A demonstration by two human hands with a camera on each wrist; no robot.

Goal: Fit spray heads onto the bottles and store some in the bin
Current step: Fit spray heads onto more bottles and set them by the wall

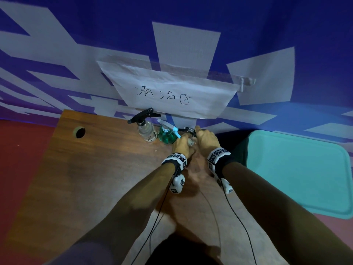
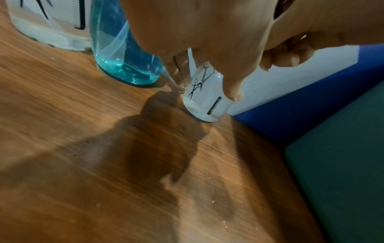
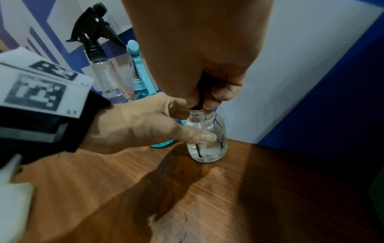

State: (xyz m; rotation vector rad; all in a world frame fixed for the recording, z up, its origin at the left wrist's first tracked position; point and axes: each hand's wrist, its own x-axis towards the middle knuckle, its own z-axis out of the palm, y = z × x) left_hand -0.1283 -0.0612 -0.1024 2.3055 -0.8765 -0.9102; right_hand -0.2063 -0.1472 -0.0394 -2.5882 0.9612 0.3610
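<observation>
A small clear bottle (image 1: 191,143) printed with scissors stands near the table's back right corner. My left hand (image 1: 184,141) grips its body, thumb on the near side, as the left wrist view shows on the bottle (image 2: 205,102). My right hand (image 1: 202,134) pinches a black spray head (image 1: 189,130) and holds its collar (image 3: 196,106) at the bottle's neck (image 3: 197,115). The head's tube hangs inside the bottle. Whether the collar is seated, I cannot tell. The teal bin (image 1: 298,173) stands right of the table.
Left of my hands, against the wall, stand a clear bottle with a black spray head (image 1: 145,129) and a teal bottle with a light blue spray head (image 1: 167,134). The wooden table (image 1: 95,178) has a round cable hole (image 1: 79,131). A paper sign (image 1: 168,92) hangs above.
</observation>
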